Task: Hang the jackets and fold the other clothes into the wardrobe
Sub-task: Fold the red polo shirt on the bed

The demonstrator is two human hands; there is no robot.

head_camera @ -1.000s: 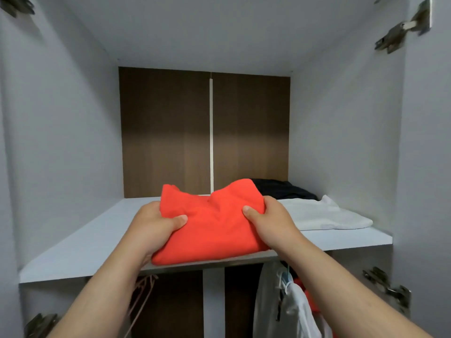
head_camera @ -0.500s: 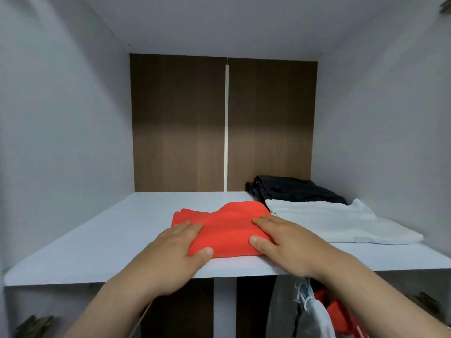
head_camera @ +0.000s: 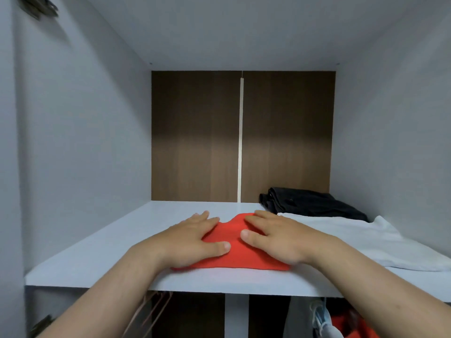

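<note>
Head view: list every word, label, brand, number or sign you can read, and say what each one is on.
None: no text can be read anywhere in this view.
red folded garment: plain where it shows between the left hand and right hand.
white garment: plain, no print or tag in view.
black garment: no label in view.
shelf: unmarked.

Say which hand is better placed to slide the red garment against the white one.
Likely the left hand: it lies flat on the red garment, on the side opposite the white garment, ready to push across. The right hand covers the nearer side.
</note>
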